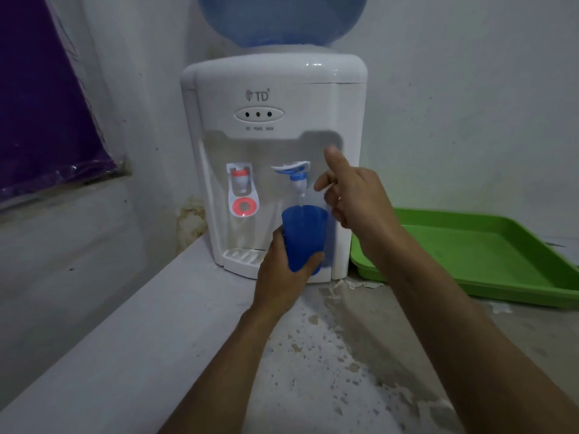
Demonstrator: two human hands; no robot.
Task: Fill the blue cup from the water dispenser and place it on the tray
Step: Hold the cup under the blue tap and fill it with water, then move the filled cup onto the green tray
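Note:
A white water dispenser (272,158) stands on a concrete counter against the wall. My left hand (282,270) grips a blue cup (304,236) upright under the blue tap (296,175), and a thin stream of water runs from the tap into the cup. My right hand (354,195) hovers just right of the tap lever, index finger raised, other fingers loosely curled, holding nothing. A green tray (488,261) lies on the counter to the right of the dispenser.
A red tap (241,183) sits left of the blue one, above a white drip grille (241,256). A large blue water bottle (282,17) tops the dispenser. A purple plastic-wrapped sheet (40,98) hangs at the left. The stained counter (329,355) stretches toward me.

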